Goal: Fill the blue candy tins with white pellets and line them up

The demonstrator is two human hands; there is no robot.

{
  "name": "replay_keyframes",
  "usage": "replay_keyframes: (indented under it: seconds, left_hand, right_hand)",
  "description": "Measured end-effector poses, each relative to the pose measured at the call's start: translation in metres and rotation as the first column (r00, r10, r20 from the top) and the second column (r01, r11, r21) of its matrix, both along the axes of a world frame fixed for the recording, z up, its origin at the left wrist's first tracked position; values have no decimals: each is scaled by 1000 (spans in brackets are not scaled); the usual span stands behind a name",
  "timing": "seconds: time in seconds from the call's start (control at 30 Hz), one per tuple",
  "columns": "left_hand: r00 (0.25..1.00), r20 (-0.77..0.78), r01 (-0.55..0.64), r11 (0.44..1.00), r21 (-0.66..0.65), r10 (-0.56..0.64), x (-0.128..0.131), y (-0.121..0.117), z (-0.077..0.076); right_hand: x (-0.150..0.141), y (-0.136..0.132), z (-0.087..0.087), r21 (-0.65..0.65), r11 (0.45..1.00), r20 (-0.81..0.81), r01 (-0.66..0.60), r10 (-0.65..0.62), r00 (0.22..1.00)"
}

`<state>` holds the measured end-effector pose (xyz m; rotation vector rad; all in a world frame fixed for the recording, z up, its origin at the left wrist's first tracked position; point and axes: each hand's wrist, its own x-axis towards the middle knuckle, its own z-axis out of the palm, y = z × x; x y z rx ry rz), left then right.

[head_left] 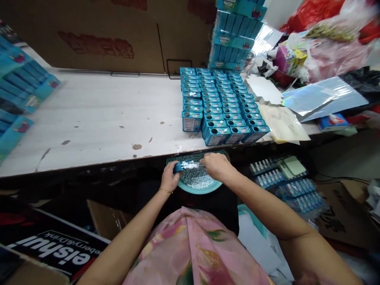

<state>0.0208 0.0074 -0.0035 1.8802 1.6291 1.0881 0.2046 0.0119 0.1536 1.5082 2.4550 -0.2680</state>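
Over a teal basin [198,192] of small white candies [199,181], my left hand [169,178] is closed around a small blue tin [177,167], tilted with its top toward the right. White pieces are heaped at the tin's opening. My right hand [219,166] grips what looks like a small clear scoop [202,164], its tip against those pieces; the fingers cover most of it. Beyond the basin, several rows of similar blue tins [218,136] stand upright on the white table [118,114], dark round openings on top. A few candies lie on their tops.
Stacked blue display boxes stand at the table's back [231,35] and left side [26,79]. White card pieces [264,90] and a shiny sheet [326,97] lie to the right. Below right are packed trays [299,188]; a black printed carton [56,245] sits lower left.
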Motion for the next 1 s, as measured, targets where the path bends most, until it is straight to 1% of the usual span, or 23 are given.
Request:
replay_keyframes:
  seconds: [0.2,0.3,0.37,0.43,0.53,0.6,0.67,0.77,0.87,0.93,1.0]
  left_hand:
    - [996,85,-14,999,-46,18,-1,3,2]
    - [998,62,-2,1000,-14,3,0,1,5]
    - [1000,13,-17,999,34,17,0,-2,9]
    - [998,-64,-1,997,83,7,0,-6,14]
    - [971,-239,43,993,108,-16,-1,-12,25]
    - [939,-343,27,993,113,14,-4,-16,31]
    - [922,-383,-8,991,130,57,-7,-19,37]
    - [944,-323,-18,985,173,74,-10,-23,46]
    - [986,-159,-16,975,223,52,-9,-21,62]
    - [997,-8,-77,978,193,80,-6,-12,75]
    - [986,138,-110,987,120,94,0,6,87]
  right_hand:
    - [7,0,0,2,1000,-57,28,-28,998]
    - [17,0,-3,12,999,-66,50,-49,997]
    - [26,1,-8,31,996,-79,79,-76,994]
    - [35,0,-18,48,993,-91,107,-103,991]
    - [48,-1,-35,53,988,-78,147,-142,987]
    - [55,-3,-45,64,981,-67,184,-179,982]
    - [61,-4,-53,73,974,-67,216,-211,975]
    - [69,-6,-62,70,965,-97,254,-247,964]
    - [76,-9,-68,54,955,-158,292,-281,947]
    - [81,-11,-73,28,946,-207,323,-310,928]
    - [86,-15,-79,-1,938,-266,348,-335,904]
